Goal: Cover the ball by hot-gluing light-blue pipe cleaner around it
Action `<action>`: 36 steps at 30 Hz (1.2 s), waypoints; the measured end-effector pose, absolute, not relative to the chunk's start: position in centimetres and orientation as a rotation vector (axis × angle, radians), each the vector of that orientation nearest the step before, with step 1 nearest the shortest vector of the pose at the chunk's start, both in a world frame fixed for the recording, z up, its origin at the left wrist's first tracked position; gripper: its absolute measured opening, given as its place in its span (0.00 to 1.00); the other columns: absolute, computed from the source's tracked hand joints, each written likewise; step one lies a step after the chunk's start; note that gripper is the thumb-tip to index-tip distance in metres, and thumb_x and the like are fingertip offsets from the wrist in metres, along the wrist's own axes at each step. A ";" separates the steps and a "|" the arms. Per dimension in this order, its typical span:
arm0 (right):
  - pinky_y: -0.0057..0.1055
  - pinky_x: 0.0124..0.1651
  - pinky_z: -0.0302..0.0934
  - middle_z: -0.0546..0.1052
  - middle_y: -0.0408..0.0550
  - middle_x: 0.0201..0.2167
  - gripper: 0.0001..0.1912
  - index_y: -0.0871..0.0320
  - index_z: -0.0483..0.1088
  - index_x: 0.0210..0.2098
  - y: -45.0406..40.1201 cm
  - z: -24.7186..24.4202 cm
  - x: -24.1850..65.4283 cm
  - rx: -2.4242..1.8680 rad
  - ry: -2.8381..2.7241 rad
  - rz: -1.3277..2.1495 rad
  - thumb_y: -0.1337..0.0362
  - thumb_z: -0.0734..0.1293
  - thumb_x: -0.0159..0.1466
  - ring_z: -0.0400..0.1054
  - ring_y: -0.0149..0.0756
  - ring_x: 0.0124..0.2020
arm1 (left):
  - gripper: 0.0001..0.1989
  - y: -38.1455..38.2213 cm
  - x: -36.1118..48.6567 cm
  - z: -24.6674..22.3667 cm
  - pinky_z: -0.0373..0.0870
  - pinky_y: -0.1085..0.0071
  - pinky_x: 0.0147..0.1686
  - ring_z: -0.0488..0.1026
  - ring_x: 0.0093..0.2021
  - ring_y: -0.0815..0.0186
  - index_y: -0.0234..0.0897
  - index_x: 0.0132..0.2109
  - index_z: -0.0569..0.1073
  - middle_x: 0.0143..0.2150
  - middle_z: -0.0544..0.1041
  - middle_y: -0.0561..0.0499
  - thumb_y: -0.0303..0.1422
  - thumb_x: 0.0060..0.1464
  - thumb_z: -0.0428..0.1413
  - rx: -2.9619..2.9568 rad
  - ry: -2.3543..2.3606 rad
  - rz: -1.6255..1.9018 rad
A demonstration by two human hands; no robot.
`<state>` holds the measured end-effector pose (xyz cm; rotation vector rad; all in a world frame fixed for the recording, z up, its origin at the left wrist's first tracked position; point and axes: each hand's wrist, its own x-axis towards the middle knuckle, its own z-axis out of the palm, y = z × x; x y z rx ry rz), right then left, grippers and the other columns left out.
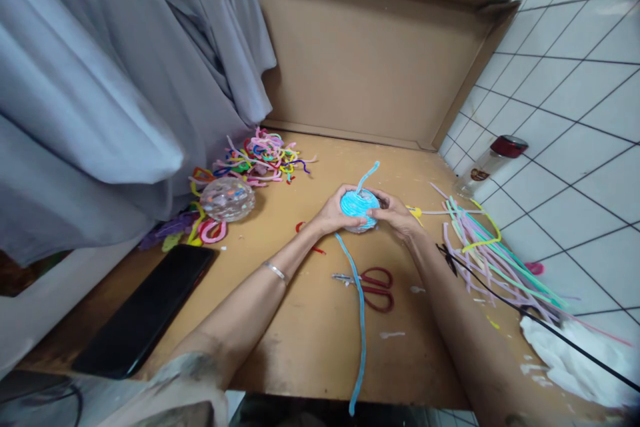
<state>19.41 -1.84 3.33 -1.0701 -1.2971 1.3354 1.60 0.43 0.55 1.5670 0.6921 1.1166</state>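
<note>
Between both hands, above the middle of the table, is a rounded piece wound with bright blue pipe cleaner point(359, 208). My left hand point(334, 211) is closed around its left side, thumb on the front. On the other side my right hand point(395, 213) grips it, with the thumb pressed on the blue coils. A short blue end sticks up from the top. Below, a long loose blue pipe cleaner point(361, 320) hangs down across red-handled scissors point(377, 287). What lies under the coils is mostly hidden; a clear edge shows at the bottom.
At left are a clear round container point(229, 199), a heap of colourful pipe cleaners point(265, 153) and a black phone point(147, 307). Straight pipe cleaners point(480, 240), a red-lidded bottle point(487, 167), a black cable point(550, 330) and white tissue point(575, 353) lie right. A cardboard panel point(360, 53) stands behind.
</note>
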 end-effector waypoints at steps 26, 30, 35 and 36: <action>0.40 0.52 0.63 0.76 0.47 0.44 0.32 0.54 0.71 0.45 -1.9 3.4 18.9 -1.104 -1.363 1.255 0.62 0.75 0.39 0.68 0.45 0.47 | 0.37 -0.1 1.8 0.9 0.68 0.65 0.46 0.70 0.45 0.61 0.36 0.50 0.64 0.47 0.72 0.47 0.35 0.30 0.68 1.622 0.735 1.128; 0.41 0.54 0.62 0.76 0.49 0.45 0.34 0.56 0.71 0.46 -1.9 3.5 18.9 -1.127 -1.387 1.209 0.62 0.76 0.38 0.68 0.45 0.48 | 0.37 0.0 1.8 0.9 0.68 0.64 0.46 0.70 0.44 0.61 0.35 0.50 0.64 0.47 0.71 0.46 0.35 0.30 0.68 1.632 0.734 1.141; 0.40 0.54 0.61 0.77 0.49 0.47 0.33 0.55 0.72 0.47 -2.2 3.7 19.4 -1.080 -1.363 1.316 0.60 0.77 0.41 0.69 0.43 0.48 | 0.37 0.1 1.8 0.8 0.67 0.65 0.48 0.70 0.46 0.60 0.36 0.50 0.65 0.48 0.71 0.47 0.35 0.29 0.69 1.642 0.737 1.145; 0.40 0.54 0.61 0.77 0.49 0.47 0.32 0.55 0.73 0.47 -2.3 3.8 19.6 -1.064 -1.344 1.350 0.59 0.77 0.42 0.69 0.42 0.48 | 0.37 0.2 1.8 0.7 0.67 0.65 0.48 0.69 0.47 0.60 0.36 0.50 0.65 0.48 0.71 0.46 0.35 0.29 0.69 1.645 0.735 1.143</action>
